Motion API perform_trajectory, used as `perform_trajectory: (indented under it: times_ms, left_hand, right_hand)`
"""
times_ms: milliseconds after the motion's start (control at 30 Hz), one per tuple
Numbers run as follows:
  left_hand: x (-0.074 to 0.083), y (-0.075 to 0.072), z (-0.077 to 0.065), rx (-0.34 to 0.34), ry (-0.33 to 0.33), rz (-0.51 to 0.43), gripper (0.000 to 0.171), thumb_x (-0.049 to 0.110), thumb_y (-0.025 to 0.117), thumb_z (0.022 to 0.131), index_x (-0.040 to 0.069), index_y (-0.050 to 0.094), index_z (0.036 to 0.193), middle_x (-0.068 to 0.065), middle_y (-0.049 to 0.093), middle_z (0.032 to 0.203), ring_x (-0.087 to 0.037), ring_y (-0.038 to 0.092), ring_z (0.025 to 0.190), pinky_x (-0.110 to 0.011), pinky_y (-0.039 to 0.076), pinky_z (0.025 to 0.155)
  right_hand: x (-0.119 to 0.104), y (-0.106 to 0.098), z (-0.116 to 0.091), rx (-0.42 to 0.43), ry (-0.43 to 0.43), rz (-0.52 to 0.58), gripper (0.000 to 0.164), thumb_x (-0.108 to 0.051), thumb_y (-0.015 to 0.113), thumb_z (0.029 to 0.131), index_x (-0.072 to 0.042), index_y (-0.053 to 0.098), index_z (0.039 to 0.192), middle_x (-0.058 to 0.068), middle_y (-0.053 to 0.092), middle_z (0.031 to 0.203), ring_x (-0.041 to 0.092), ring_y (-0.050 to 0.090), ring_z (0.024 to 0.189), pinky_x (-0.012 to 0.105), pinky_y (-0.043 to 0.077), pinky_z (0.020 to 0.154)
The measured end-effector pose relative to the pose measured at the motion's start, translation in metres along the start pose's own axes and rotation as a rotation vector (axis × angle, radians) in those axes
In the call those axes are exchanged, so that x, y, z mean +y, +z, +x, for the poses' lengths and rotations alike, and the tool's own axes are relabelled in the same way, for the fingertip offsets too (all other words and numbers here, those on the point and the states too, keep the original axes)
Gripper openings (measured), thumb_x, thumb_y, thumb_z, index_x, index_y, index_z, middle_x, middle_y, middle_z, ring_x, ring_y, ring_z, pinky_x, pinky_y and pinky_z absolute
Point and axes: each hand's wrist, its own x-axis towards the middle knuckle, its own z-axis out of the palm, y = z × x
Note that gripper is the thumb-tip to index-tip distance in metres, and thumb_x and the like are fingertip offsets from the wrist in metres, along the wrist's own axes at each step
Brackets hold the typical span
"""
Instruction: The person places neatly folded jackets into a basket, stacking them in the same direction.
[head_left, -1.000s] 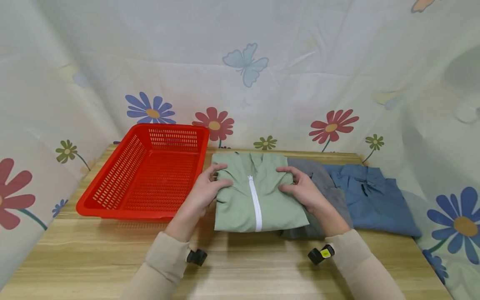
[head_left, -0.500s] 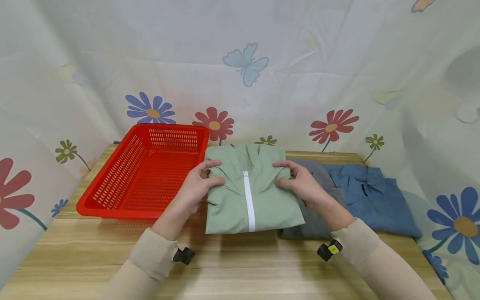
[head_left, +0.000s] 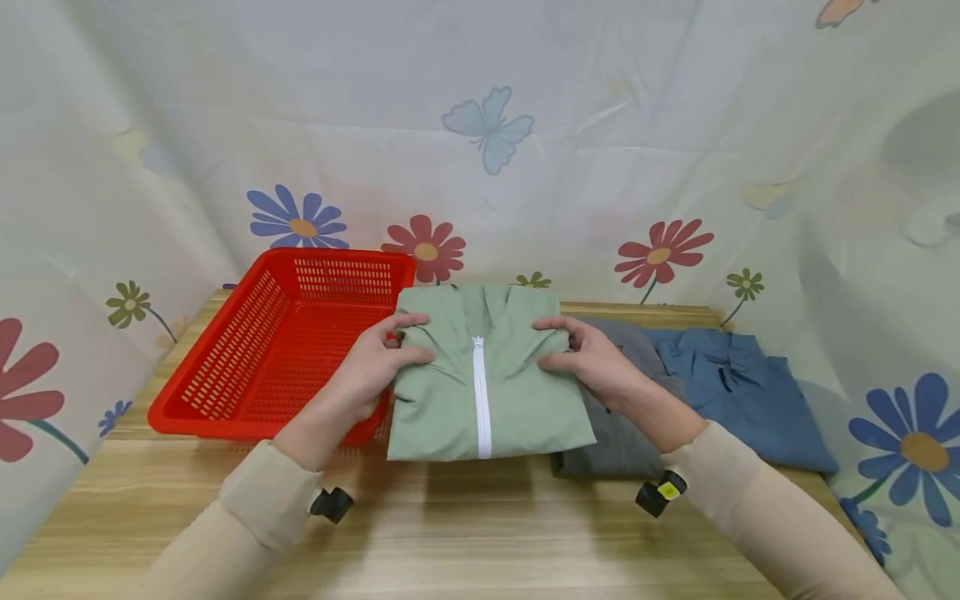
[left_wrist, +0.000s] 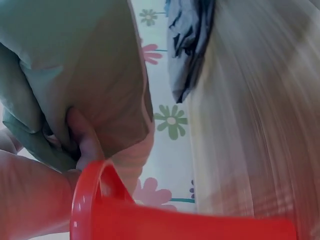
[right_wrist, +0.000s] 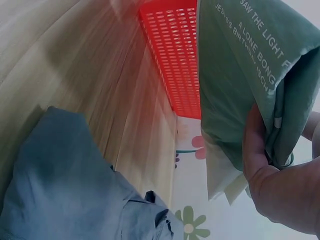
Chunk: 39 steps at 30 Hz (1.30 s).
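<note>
A folded light green jacket [head_left: 442,400] with a white zipper down its front hangs above the table, held between both hands. My left hand [head_left: 367,362] grips its left side, thumb on top and other fingers curled underneath. On the opposite side my right hand [head_left: 600,362] grips it the same way. White printed lettering shows on the underside of the jacket [right_wrist: 240,75] in the right wrist view. The jacket's left edge overlaps the rim of a red plastic basket [head_left: 168,412] in the head view.
To the right lie a folded grey garment [head_left: 622,446] and a folded blue garment [head_left: 757,417], side by side on the wooden table [head_left: 480,533]. A white cloth with printed flowers [head_left: 570,208] hangs behind and around the table. The basket stands at the left.
Both hands have carried the green jacket leftward and slightly up, toward the basket, uncovering more of the grey garment. The basket and the other garments have stayed in place.
</note>
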Motion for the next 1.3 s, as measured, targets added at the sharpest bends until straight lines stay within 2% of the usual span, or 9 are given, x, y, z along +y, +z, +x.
perform_trajectory:
  times_ms: [367,567,833,1133,1300]
  left_hand:
    - [0.007,-0.02,0.0,-0.009,-0.021,0.008,0.064,0.014,0.071,0.096,0.013,0.043,0.154,-0.019,0.043,0.145,-0.035,0.051,0.124,-0.038,0.056,0.092]
    - [0.014,-0.03,0.003,-0.015,-0.032,0.002,0.068,0.015,0.071,0.096,0.014,0.039,0.157,-0.016,0.038,0.151,-0.035,0.048,0.126,-0.036,0.057,0.09]
    - [0.023,-0.044,0.005,0.005,-0.034,0.051,0.069,0.015,0.071,0.096,0.014,0.039,0.157,-0.018,0.038,0.15,-0.034,0.048,0.126,-0.033,0.058,0.087]
    - [0.033,-0.068,0.006,-0.032,-0.031,0.073,0.07,0.016,0.073,0.096,0.013,0.038,0.157,-0.017,0.04,0.146,-0.028,0.059,0.114,-0.036,0.058,0.086]
    - [0.037,-0.088,0.005,-0.077,-0.024,0.103,0.072,0.019,0.073,0.097,0.012,0.036,0.159,-0.017,0.043,0.14,-0.023,0.063,0.108,-0.035,0.058,0.087]
  right_hand:
    - [-0.019,0.009,0.008,-0.05,0.001,0.03,0.065,-0.002,0.075,0.09,-0.012,0.049,0.148,0.02,0.052,0.131,0.032,0.057,0.112,0.042,0.054,0.089]
    - [-0.029,0.016,0.016,-0.063,0.002,0.029,0.065,0.001,0.074,0.09,-0.014,0.048,0.147,0.021,0.052,0.131,0.033,0.059,0.112,0.043,0.056,0.088]
    - [-0.038,0.022,0.026,-0.081,0.012,0.041,0.066,0.002,0.074,0.089,-0.015,0.047,0.148,0.019,0.05,0.134,0.033,0.058,0.114,0.044,0.055,0.089]
    - [-0.048,0.033,0.038,-0.091,-0.033,0.012,0.065,0.0,0.074,0.089,-0.014,0.048,0.147,0.016,0.045,0.14,0.033,0.058,0.117,0.044,0.054,0.092]
    - [-0.053,0.045,0.044,-0.106,-0.042,0.087,0.065,0.004,0.073,0.089,-0.012,0.047,0.147,0.017,0.044,0.14,0.033,0.057,0.118,0.043,0.054,0.094]
